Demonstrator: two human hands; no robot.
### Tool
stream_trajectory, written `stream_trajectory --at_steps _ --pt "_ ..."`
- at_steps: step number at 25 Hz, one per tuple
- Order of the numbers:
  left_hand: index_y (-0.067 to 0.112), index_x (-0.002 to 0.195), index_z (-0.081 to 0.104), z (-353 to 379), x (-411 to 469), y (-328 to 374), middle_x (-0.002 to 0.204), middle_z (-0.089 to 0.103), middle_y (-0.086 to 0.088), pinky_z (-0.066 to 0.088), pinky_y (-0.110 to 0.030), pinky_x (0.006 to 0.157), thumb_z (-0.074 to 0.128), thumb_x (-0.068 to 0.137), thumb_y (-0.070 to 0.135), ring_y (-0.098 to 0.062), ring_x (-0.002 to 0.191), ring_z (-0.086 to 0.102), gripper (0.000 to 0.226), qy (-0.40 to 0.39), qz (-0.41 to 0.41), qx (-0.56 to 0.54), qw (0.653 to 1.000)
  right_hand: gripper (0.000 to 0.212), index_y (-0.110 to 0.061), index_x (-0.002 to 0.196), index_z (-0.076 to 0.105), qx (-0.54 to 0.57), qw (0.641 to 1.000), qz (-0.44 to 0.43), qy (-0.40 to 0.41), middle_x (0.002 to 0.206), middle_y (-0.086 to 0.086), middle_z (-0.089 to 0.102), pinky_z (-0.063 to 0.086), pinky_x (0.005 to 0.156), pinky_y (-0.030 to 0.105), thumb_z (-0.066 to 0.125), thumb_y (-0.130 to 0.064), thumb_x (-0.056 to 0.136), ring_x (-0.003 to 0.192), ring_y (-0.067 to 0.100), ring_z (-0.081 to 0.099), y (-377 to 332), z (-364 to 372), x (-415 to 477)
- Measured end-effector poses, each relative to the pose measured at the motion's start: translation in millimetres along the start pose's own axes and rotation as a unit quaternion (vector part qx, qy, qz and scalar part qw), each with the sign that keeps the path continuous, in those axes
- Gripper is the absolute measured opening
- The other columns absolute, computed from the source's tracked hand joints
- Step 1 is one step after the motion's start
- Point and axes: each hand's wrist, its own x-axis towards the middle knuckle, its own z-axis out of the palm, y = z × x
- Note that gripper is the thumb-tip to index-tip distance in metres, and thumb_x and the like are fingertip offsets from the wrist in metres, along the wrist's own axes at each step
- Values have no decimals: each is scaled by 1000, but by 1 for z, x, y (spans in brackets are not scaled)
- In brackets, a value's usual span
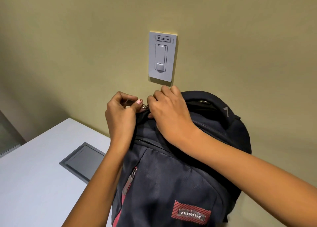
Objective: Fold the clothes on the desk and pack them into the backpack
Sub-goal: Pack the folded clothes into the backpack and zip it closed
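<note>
The backpack (171, 184) stands upright at the far edge of the tabletop (34, 175), its back to the wall. The step in hand looks like working the main zip. The left hand (120, 117) pinches the zipper pull (144, 106) at the bag's top, and the right hand (169, 113) curls its fingers on the fabric just beside it, bracing. Whether the zip is opening or closing cannot be told, and no clothes show. The next move calls for a steady pull along the zip's curve with the fabric held taut. The bag is dark and rounded, with red trim and a logo patch (191, 212). A grey hatch (84, 160) lies in the tabletop to its left, and a wall switch (163, 57) is above.
</note>
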Motion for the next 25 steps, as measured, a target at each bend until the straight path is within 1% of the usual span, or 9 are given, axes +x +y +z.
stream_trajectory --at_steps 4,8,11,14,17,20,21,23,25 --pt "15 72 64 5 5 -7 69 70 -2 56 -45 83 71 74 4 -22 70 72 13 3 -49 -30 998 24 -8 63 61 17 999 -23 32 61 6 59 24 66 32 85 -6 58 63 27 56 8 2 -3" --pt "11 76 64 -7 22 -32 67 69 2 54 -29 76 66 79 1 -10 60 70 10 58 -72 40 995 27 -9 66 59 52 998 -18 32 64 5 58 24 65 32 83 0 56 63 28 54 12 3 -8" --pt "6 77 63 -16 30 -65 62 67 2 50 -23 65 61 81 -4 0 48 62 11 44 -155 36 986 24 -8 68 59 55 998 -18 33 66 6 59 25 66 31 80 2 60 65 28 54 16 5 -10" --pt "8 70 57 -19 34 -94 47 62 5 47 -17 51 45 83 -14 -5 44 56 29 36 -273 -25 961 16 -7 72 61 65 997 -14 50 70 7 62 26 67 32 77 -5 69 68 29 55 21 9 -11" --pt "9 65 55 -23 36 -116 51 58 0 42 -21 48 40 80 -14 -11 48 49 32 51 -303 15 952 10 -7 76 63 72 995 -14 69 74 6 63 29 68 32 73 -9 75 71 28 54 26 11 -12" --pt "12 57 41 -34 20 -150 57 43 -4 28 -26 51 42 85 -6 -16 53 36 34 53 -320 94 941 7 -8 79 64 82 994 -13 76 77 5 64 35 69 35 69 -13 79 73 28 55 30 11 -14" --pt "14 57 39 -38 14 -164 59 41 -4 30 -26 52 43 87 -3 -17 54 36 34 31 -326 118 938 7 -8 80 65 83 993 -11 79 77 5 65 37 69 36 68 -13 80 74 28 55 32 11 -15" --pt "16 61 45 -42 4 -182 64 48 -4 45 -28 62 47 90 5 -19 61 46 31 -11 -336 148 930 8 -8 80 64 76 994 -9 79 78 5 65 39 68 36 69 -14 80 74 28 55 33 11 -17" --pt "16 59 43 -39 4 -183 63 45 -3 44 -29 59 47 93 6 -16 58 41 36 -2 -318 201 926 11 -8 81 64 63 995 -7 73 78 5 64 38 68 37 72 -14 79 74 28 55 30 10 -17"
